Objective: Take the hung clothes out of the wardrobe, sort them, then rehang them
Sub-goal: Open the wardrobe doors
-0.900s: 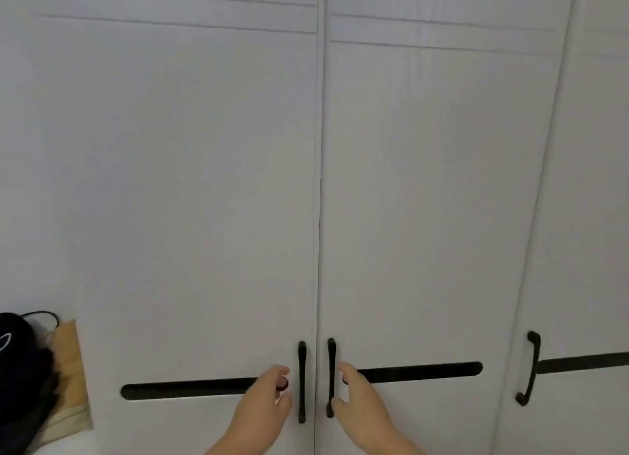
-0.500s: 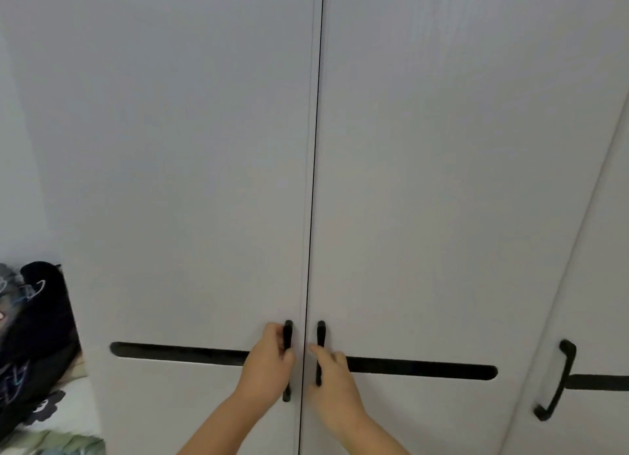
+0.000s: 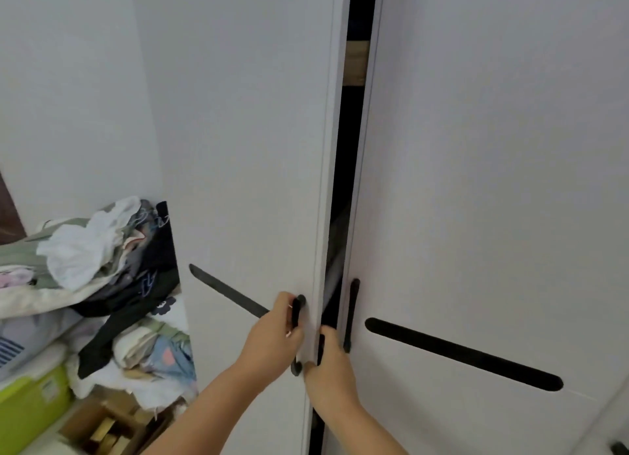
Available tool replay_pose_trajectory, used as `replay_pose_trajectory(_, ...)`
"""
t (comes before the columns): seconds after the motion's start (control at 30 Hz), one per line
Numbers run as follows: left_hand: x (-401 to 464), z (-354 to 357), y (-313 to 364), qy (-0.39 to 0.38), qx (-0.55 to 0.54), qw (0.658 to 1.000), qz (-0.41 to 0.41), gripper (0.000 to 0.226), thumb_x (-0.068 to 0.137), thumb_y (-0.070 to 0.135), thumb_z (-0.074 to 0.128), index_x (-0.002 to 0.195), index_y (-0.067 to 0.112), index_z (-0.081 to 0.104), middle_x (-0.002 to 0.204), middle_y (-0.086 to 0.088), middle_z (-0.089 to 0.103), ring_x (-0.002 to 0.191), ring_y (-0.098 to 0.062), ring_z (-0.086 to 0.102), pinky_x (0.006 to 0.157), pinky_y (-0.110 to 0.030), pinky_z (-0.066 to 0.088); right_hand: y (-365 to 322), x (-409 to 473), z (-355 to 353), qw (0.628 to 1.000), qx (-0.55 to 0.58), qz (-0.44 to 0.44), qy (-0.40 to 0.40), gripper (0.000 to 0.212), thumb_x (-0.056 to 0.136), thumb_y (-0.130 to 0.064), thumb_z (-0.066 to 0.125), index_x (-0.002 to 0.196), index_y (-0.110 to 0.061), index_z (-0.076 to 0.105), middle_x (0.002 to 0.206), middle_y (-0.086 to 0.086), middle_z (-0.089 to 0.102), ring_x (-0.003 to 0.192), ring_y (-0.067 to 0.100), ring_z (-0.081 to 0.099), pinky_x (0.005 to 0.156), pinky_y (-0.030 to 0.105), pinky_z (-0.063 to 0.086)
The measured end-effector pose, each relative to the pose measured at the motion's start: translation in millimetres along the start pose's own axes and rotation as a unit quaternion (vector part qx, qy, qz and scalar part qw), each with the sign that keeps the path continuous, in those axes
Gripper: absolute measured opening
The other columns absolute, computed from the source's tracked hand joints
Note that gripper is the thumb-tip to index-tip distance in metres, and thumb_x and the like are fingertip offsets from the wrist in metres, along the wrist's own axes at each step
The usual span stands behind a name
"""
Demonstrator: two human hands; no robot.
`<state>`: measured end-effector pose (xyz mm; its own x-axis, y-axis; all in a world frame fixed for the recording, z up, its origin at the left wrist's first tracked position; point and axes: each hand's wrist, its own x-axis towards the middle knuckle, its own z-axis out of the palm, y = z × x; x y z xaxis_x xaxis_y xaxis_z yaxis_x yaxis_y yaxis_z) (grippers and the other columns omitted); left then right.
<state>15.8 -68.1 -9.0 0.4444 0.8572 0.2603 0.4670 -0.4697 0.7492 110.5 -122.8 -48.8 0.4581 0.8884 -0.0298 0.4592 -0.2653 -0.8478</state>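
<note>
doors (image 3: 245, 148) parted since before | wardrobe interior dark, contents unreadable

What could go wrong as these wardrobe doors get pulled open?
1. The right hand sits in the narrow gap between the left door and the right door, not on the right handle; its fingers could get pinched if a door swings back.
2. The left door, pulled by the left hand gripping the left handle, may swing into the clothes pile beside it and topple it.
</note>
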Motion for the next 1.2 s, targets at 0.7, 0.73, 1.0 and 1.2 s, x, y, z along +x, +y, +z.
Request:
replay_pose_trajectory(0.7, -143.6, -156.2, -76.2, 0.006, -0.020, 0.999, -0.036, 0.030, 0.085, 0.025, 0.061, 0.108, 0.039, 0.046, 0.092, 0.007, 0.063, 0.086, -0.006, 0.059, 0.081, -0.034, 0.054, -66.5, -142.7, 139.6, 0.992, 0.055, -0.102, -0.043, 0.021, 0.091, -0.022, 0.058, 0.102, -0.035, 0.047, 0.102, -0.016, 0.061, 0.090, -0.001, 0.058, 0.081, 0.014, 0.049)
replay_pose_trajectory(0.73, -149.0, -166.0, -81.6, 0.011, -0.022, 0.999, -0.035, 0.033, 0.085, 0.025, 0.062, 0.108, 0.042, 0.046, 0.093, 0.007, 0.063, 0.087, -0.003, 0.059, 0.082, -0.033, 0.053, -73.3, -148.7, 148.2, 0.992, 0.057, -0.100, -0.050, 0.022, 0.091, -0.021, 0.058, 0.106, -0.034, 0.048, 0.106, -0.016, 0.061, 0.093, 0.000, 0.058, 0.083, 0.013, 0.047)
replay_pose_trajectory(1.0, -169.2, -236.6, -131.3, 0.049, -0.020, 0.995, -0.080, 0.050, 0.087, 0.026, 0.062, 0.133, 0.028, 0.041, 0.118, 0.009, 0.059, 0.108, -0.008, 0.054, 0.095, -0.034, 0.048, -116.5, -177.9, 228.6, 0.986, 0.057, -0.099, -0.124, 0.047, 0.093, -0.015, 0.053, 0.134, -0.033, 0.039, 0.130, -0.015, 0.048, 0.123, 0.005, 0.046, 0.102, 0.021, 0.038)
replay_pose_trajectory(1.2, -168.2, -276.0, -161.0, 0.044, -0.044, 0.994, -0.095, 0.047, 0.090, 0.013, 0.057, 0.134, 0.024, 0.042, 0.122, 0.002, 0.058, 0.110, -0.013, 0.056, 0.097, -0.039, 0.048, -142.5, -179.8, 271.5, 0.980, 0.054, -0.105, -0.160, 0.058, 0.091, -0.008, 0.055, 0.139, -0.032, 0.031, 0.137, -0.014, 0.039, 0.127, 0.007, 0.040, 0.106, 0.024, 0.035)
